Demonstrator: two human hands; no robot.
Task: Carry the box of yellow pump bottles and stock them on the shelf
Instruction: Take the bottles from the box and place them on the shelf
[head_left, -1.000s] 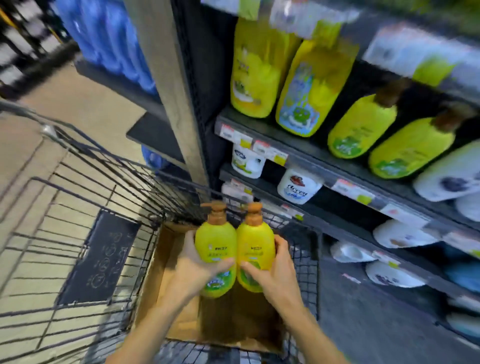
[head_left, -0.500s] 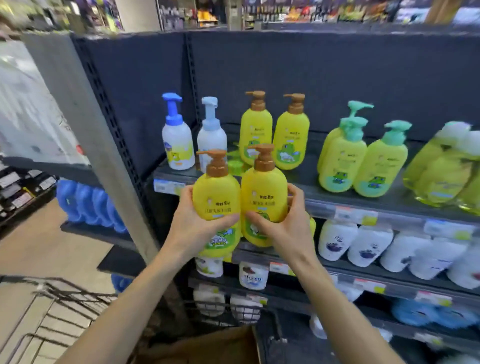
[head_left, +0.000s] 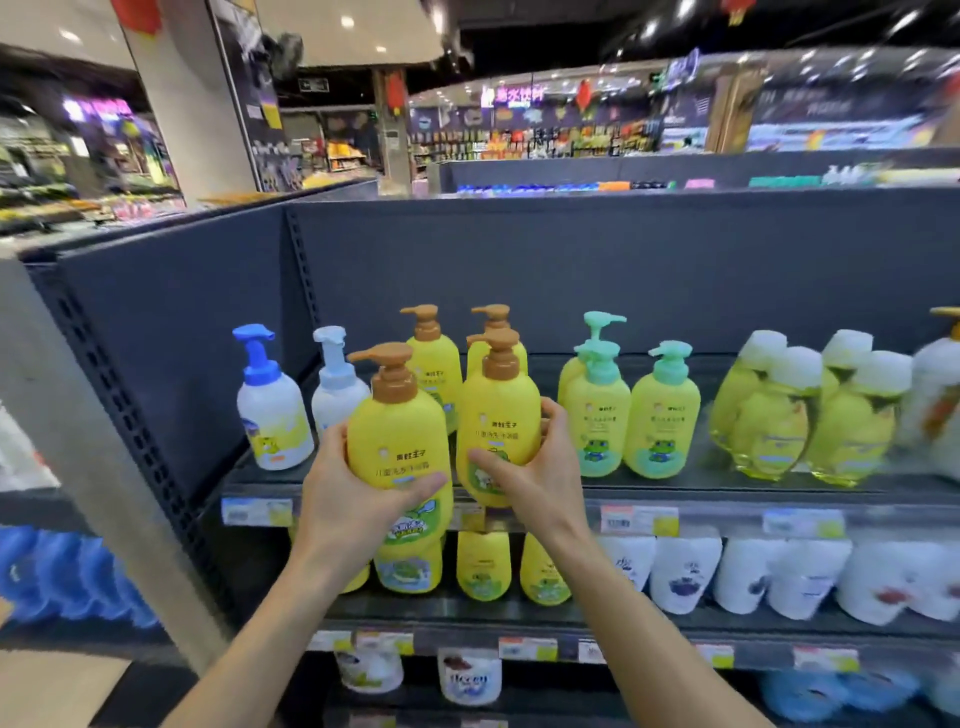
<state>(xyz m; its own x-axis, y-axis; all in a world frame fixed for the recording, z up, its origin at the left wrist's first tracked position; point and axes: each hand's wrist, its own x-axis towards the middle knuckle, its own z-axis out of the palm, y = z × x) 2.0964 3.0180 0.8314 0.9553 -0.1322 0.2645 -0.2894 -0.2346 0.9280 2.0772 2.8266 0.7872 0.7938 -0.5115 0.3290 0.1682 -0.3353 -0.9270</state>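
Observation:
My left hand grips a yellow pump bottle with a brown pump, held upright at the front edge of the top shelf. My right hand grips a second yellow pump bottle beside it, slightly higher and further in over the shelf. Two matching yellow bottles stand on the shelf right behind the held ones. The box is out of view.
White foam-pump bottles stand left of the yellow ones. Green-pump bottles and clear yellow bottles stand to the right. More yellow bottles and white bottles fill the shelf below. A grey upright post stands at left.
Both hands lifted the two bottles out of the box in the cart and raised them to the top shelf; the view tilted up with them and the cart dropped out of sight.

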